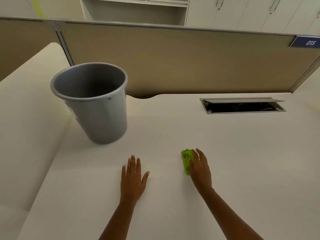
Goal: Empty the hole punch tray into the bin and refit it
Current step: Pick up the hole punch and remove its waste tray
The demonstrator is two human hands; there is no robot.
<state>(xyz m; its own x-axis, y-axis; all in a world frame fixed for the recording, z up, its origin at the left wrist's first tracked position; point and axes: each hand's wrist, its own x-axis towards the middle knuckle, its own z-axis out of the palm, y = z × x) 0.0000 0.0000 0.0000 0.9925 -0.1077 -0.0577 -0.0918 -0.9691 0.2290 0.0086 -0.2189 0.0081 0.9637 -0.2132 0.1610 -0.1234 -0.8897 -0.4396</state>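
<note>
Looking down on a broad, pale cream desk top [225,153], matte and evenly lit, with a lower cream surface stepping away on the left. Left hand [132,177] lies flat on the desk, palm down, fingers spread, holding nothing. Right hand [200,168] is over on the right, fingers loosely extended and resting against the right side of the small bright green plastic hole punch [186,161], which sits on the desk near the front edge; whether the fingers actually grip it cannot be told. Far left of the hands stands the round grey plastic waste bin [93,104], upright on the desk, mouth wide open, well apart from the punch. Far right, a rectangular metal cable hatch [242,105] is set into the desk, its lid propped up over a dark opening. Behind it all runs a tan fabric partition [173,61] carrying a blue tag reading 015 [310,42], and beyond that white shelving and cupboards [242,13].
</note>
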